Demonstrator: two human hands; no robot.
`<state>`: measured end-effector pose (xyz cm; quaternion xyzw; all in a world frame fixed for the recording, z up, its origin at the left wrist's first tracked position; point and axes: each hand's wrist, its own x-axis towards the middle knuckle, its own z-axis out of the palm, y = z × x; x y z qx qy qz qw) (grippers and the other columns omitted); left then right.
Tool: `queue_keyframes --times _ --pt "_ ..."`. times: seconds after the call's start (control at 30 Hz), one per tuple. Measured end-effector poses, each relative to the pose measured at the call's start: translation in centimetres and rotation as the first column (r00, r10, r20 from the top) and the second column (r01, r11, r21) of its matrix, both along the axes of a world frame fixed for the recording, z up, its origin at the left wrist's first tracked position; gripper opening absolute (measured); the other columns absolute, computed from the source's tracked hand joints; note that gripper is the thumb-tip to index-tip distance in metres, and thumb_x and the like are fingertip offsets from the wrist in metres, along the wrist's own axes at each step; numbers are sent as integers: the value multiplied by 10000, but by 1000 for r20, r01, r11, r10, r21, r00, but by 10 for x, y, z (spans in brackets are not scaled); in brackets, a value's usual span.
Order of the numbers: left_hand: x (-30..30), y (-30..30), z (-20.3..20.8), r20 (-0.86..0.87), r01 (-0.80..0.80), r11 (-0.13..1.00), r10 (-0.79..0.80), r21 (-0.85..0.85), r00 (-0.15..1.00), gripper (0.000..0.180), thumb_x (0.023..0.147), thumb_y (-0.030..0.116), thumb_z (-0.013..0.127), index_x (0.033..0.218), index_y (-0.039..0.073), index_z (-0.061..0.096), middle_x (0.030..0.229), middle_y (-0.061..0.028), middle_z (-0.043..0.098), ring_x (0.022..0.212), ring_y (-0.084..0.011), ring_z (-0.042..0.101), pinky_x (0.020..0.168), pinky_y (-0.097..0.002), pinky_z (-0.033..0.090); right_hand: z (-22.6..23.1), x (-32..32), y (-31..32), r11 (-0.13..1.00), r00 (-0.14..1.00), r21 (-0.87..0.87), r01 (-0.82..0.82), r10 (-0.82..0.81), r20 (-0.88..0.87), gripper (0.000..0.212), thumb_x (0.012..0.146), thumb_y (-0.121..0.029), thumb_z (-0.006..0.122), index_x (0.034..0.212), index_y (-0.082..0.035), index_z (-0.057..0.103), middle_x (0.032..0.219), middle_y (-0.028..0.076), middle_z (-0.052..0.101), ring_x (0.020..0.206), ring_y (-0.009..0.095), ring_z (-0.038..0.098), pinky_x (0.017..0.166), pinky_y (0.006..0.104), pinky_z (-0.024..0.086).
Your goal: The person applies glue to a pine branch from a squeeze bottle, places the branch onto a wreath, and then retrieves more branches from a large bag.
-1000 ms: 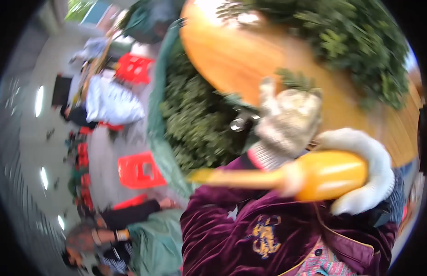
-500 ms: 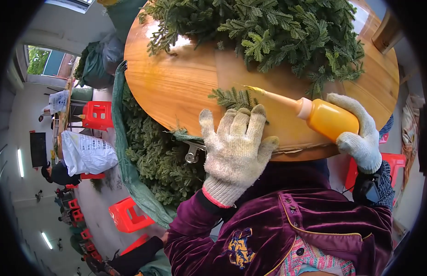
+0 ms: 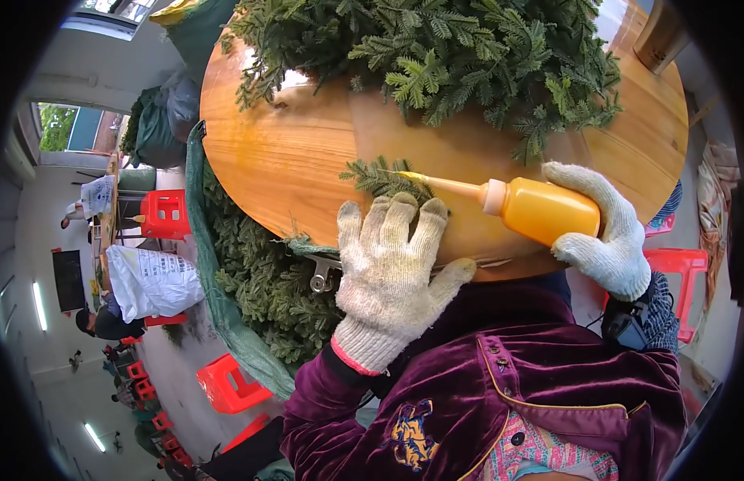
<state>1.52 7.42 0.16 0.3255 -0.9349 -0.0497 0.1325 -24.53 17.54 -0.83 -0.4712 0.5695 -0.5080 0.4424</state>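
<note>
A squeeze bottle (image 3: pixel 548 211) of yellow-orange liquid lies tilted in my right hand (image 3: pixel 608 228), which wears a white knit glove and is closed around the bottle's base. Its long, yellow-smeared nozzle points left, the tip over a small green artificial fir sprig (image 3: pixel 381 176). The sprig rests on the round wooden table (image 3: pixel 291 152). My left hand (image 3: pixel 392 268), in a stained white glove, lies flat at the table's near edge with fingers spread. Its fingertips reach the sprig's lower side, covering part of it.
A heap of fir branches (image 3: pixel 468 64) covers the far side of the table. Left of the table, a green sack (image 3: pixel 227 321) holds more branches. Red stools (image 3: pixel 231 383) stand on the floor, and a white sack (image 3: pixel 154 280) sits farther left. A brown cylinder (image 3: pixel 660 36) stands at the far right.
My right hand has brought the bottle left, and its nozzle tip has come down along the sprig. My left hand stays spread by the sprig. The whole view has shifted slightly.
</note>
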Motion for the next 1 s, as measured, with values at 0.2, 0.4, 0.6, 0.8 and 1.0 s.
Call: queue_keyframes --times 0.2,0.4,0.6,0.8,1.0 --pt "-10 2 -9 -86 -11 1000 12 16 996 692 734 391 839 1283 26 631 1221 -196 577 1187 -399 540 1063 -573 374 3 5 -12 1000 991 -11 -7 6 -133 747 811 -253 857 1428 19 536 1392 130 599 1261 214 586 1092 338 440" --pt "-9 0 -17 -113 -5 1000 3 -11 994 686 738 399 830 1272 29 611 1211 -197 556 1201 -399 525 1054 -638 355 4 1 -22 998 969 1 -64 63 -238 712 824 -244 847 1417 14 547 1374 132 609 1233 207 603 1075 342 461" --pt "-8 -3 -9 -90 15 999 -11 45 996 653 765 348 822 1289 7 633 1199 -204 593 1158 -403 560 1066 -568 388 13 5 -23 995 965 85 -46 66 -253 667 832 -231 838 1393 10 571 1326 134 633 1173 214 639 1046 347 489" --pt "16 -21 -23 -321 9 1000 -11 -6 947 557 831 319 798 1247 -12 632 1144 -192 640 1147 -384 590 1040 -568 420 7 7 -23 992 909 -99 -72 25 -415 608 824 -188 831 1354 8 606 1236 139 666 1113 222 665 1005 335 503" --pt "9 -43 -26 -372 -291 955 248 -63 895 595 839 312 816 1263 -60 626 1201 -233 666 1168 -409 601 1046 -534 440 8 10 -24 991 889 -111 -78 19 -457 604 811 -169 835 1345 9 615 1206 146 674 1106 226 667 991 331 503"
